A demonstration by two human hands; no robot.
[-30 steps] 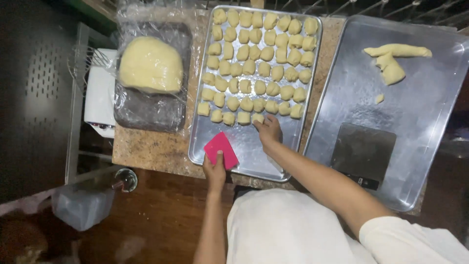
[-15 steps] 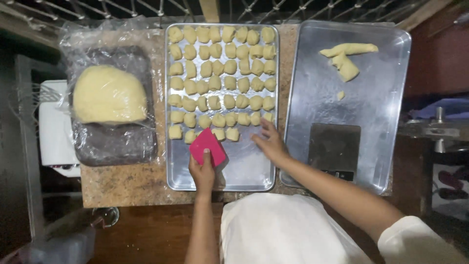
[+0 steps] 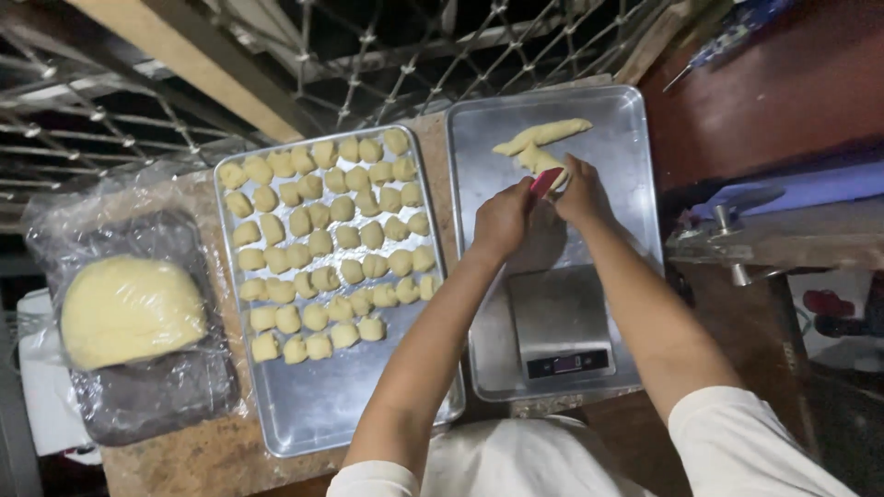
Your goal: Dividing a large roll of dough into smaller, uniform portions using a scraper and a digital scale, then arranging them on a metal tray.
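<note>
Dough strip [image 3: 541, 135], soft, pale; left hand [image 3: 502, 219] grips pink scraper [image 3: 543, 180], right hand [image 3: 580, 191] pinches dough.

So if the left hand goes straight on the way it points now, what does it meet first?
Probably the dough strip on the right tray. The left hand, holding a pink scraper, points toward it; depth is unclear.

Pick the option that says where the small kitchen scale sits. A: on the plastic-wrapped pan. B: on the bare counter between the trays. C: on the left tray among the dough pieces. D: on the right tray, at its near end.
D: the scale stands at the near end of the right tray, while both hands, left hand and right hand, work the dough strip at its far end.
</note>
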